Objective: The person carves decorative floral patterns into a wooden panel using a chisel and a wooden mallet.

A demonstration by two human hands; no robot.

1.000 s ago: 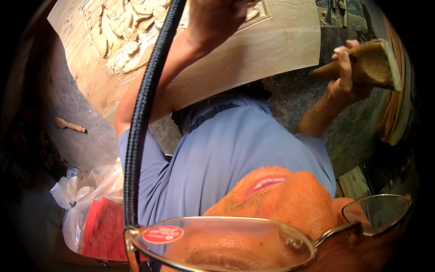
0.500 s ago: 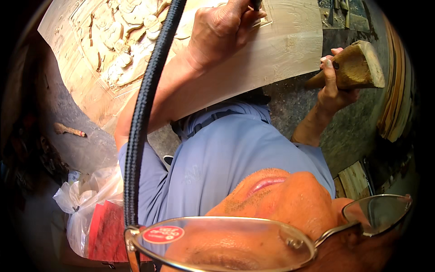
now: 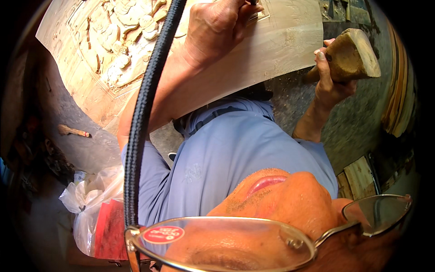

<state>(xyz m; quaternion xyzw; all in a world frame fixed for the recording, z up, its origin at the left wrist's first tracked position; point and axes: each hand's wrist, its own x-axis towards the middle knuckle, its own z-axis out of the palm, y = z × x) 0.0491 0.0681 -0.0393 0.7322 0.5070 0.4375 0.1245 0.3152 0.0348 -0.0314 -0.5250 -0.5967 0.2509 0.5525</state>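
Note:
A broad pale wooden panel [image 3: 290, 43] spans the top of the view, with a carved relief [image 3: 120, 45] of raised curling shapes on its left part. My left hand [image 3: 215, 27] rests over the panel, right of the relief. Its fingers are closed around a carving chisel [image 3: 253, 2], of which only a dark end shows at the upper edge. Off the panel's right edge, my right hand [image 3: 333, 84] grips a wooden mallet [image 3: 351, 56]. The mallet's thick, worn head is raised beside the panel, and its handle is mostly hidden behind my fingers.
Long wooden boards [image 3: 396, 86] stand at the right rim, with shorter wood pieces [image 3: 360, 177] below them. Several tools [image 3: 340, 10] lie at the top right. On the left are a stick-like wooden piece [image 3: 74, 131], a clear plastic bag [image 3: 84, 199] and a red bag [image 3: 108, 229].
My right hand and the mallet have shifted slightly up and left, and the mallet head has tilted a little. My left hand sits slightly higher and further left, still closed on the chisel.

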